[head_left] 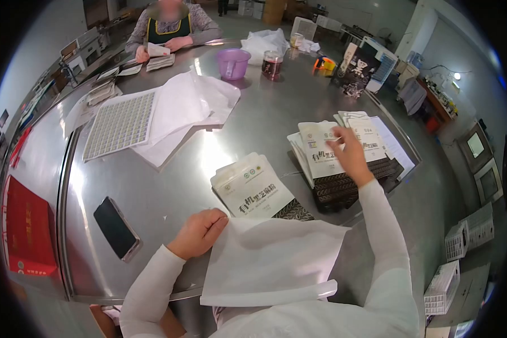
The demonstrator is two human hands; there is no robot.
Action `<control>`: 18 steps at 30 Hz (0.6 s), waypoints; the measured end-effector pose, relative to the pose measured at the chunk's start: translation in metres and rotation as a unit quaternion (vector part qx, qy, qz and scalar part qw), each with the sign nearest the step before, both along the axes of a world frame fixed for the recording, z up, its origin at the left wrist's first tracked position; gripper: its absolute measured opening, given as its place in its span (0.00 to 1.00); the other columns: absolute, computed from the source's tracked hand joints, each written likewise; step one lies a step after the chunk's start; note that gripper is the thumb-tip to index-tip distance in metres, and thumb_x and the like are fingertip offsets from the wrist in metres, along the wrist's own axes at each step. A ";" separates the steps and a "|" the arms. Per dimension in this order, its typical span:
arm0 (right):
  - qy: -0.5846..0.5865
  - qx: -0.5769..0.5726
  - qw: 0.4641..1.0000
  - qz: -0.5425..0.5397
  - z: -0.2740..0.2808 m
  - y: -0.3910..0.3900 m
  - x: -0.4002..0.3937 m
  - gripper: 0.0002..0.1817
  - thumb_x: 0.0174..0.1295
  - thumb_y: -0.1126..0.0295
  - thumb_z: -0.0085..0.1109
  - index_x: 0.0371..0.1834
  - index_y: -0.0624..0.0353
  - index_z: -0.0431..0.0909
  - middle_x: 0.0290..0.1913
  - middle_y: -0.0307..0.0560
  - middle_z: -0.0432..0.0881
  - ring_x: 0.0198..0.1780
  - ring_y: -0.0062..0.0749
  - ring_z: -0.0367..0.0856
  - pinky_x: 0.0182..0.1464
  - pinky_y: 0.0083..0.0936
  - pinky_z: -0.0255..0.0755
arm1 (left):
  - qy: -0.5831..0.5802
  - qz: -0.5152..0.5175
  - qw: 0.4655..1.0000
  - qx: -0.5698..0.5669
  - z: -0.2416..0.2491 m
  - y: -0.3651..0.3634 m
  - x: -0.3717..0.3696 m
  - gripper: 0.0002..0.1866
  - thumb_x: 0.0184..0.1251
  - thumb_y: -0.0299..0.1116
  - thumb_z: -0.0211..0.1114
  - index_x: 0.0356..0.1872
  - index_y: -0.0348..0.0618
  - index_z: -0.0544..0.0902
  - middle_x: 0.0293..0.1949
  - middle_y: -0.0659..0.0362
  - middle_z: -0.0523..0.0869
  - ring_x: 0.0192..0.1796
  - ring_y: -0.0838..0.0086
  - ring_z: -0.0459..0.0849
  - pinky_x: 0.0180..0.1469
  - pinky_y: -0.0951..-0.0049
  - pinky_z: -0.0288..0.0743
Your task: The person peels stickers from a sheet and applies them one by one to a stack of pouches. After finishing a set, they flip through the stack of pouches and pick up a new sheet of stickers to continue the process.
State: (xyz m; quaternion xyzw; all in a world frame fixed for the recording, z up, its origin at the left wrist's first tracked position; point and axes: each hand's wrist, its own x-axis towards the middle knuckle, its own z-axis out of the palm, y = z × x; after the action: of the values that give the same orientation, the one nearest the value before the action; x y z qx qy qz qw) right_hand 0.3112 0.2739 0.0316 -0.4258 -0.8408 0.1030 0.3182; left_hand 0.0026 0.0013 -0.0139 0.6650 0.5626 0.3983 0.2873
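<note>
Pouches of flat cream-and-black printed packaging (253,187) lie overlapped before the person, with a thicker matching stack (338,183) beside them, probably for easy reach; over that stack the right hand (350,153) is loosely spread, contact unclear. The left hand (198,234) is curled tight, seemingly pinching a corner of the glossy white rectangular sheet (276,253) to steady it. The shiny metal table (166,194) stands among the workroom's pale walls (19,67), a co-worker (169,31) opposite.
</note>
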 end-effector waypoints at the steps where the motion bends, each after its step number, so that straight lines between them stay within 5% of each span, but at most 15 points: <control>1: 0.045 -0.097 0.990 0.087 0.010 -0.037 -0.014 0.23 0.54 0.65 0.69 0.52 0.60 0.76 0.47 0.50 0.79 0.44 0.41 0.78 0.47 0.34 0.72 | -0.004 0.003 1.000 0.001 0.002 0.000 -0.001 0.08 0.71 0.31 0.56 0.36 0.37 0.79 0.29 0.52 0.80 0.30 0.63 0.78 0.35 0.69 0.72; 5: -0.114 -0.147 0.913 0.364 0.019 -0.129 -0.038 0.19 0.56 0.67 0.67 0.51 0.59 0.77 0.42 0.49 0.81 0.44 0.42 0.78 0.49 0.32 0.71 | -0.008 0.028 0.999 0.016 0.006 -0.002 -0.004 0.08 0.71 0.30 0.56 0.38 0.37 0.79 0.28 0.54 0.80 0.28 0.69 0.77 0.35 0.73 0.72; 7: -0.201 -0.234 0.895 0.324 0.023 -0.148 -0.043 0.16 0.57 0.69 0.66 0.48 0.59 0.79 0.38 0.48 0.82 0.39 0.43 0.79 0.45 0.29 0.73 | -0.015 0.010 0.999 0.042 0.006 -0.004 -0.006 0.07 0.71 0.30 0.56 0.38 0.37 0.80 0.30 0.53 0.80 0.31 0.71 0.78 0.36 0.72 0.72; 10: -0.119 -0.296 0.901 0.293 0.014 -0.143 -0.033 0.10 0.57 0.75 0.62 0.43 0.61 0.80 0.34 0.47 0.82 0.34 0.36 0.80 0.40 0.25 0.73 | -0.019 -0.009 0.998 0.062 0.007 -0.004 -0.013 0.08 0.71 0.32 0.56 0.40 0.37 0.80 0.32 0.54 0.81 0.34 0.73 0.78 0.38 0.72 0.72; 13: 0.120 -0.312 0.927 0.168 0.003 -0.123 -0.012 0.10 0.56 0.84 0.53 0.39 0.63 0.80 0.34 0.37 0.83 0.35 0.18 0.77 0.38 0.17 0.70 | -0.134 0.051 0.990 0.016 0.016 -0.006 -0.031 0.13 0.73 0.38 0.54 0.40 0.39 0.80 0.35 0.58 0.83 0.37 0.76 0.78 0.42 0.73 0.71; 15: 0.414 -0.328 0.836 0.147 -0.005 -0.111 -0.009 0.13 0.64 0.79 0.53 0.51 0.65 0.77 0.44 0.42 0.83 0.43 0.20 0.81 0.45 0.19 0.74 | -0.247 0.116 0.961 0.038 0.011 0.000 -0.051 0.16 0.74 0.43 0.51 0.41 0.41 0.80 0.38 0.62 0.84 0.40 0.78 0.77 0.45 0.75 0.70; 17: 0.553 -0.321 0.760 0.118 0.004 -0.103 -0.019 0.16 0.68 0.73 0.55 0.58 0.65 0.72 0.50 0.43 0.82 0.48 0.24 0.80 0.51 0.22 0.74 | -0.297 0.092 0.951 0.001 0.009 -0.004 -0.062 0.20 0.74 0.49 0.49 0.49 0.43 0.77 0.45 0.63 0.84 0.43 0.79 0.76 0.49 0.75 0.69; 18: 0.551 -0.318 0.762 0.119 0.000 -0.100 -0.023 0.17 0.68 0.72 0.55 0.58 0.65 0.72 0.51 0.43 0.81 0.50 0.25 0.80 0.52 0.22 0.73 | -0.298 0.083 0.951 -0.003 0.017 -0.006 -0.055 0.20 0.73 0.48 0.51 0.54 0.43 0.75 0.48 0.61 0.83 0.44 0.78 0.76 0.50 0.75 0.70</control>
State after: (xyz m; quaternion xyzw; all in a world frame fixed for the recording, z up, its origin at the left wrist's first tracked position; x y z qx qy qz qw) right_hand 0.2885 0.1743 0.0315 -0.2695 -0.4834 0.6185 0.5578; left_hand -0.0522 -0.0046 0.0027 0.4660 0.5056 0.5991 0.4101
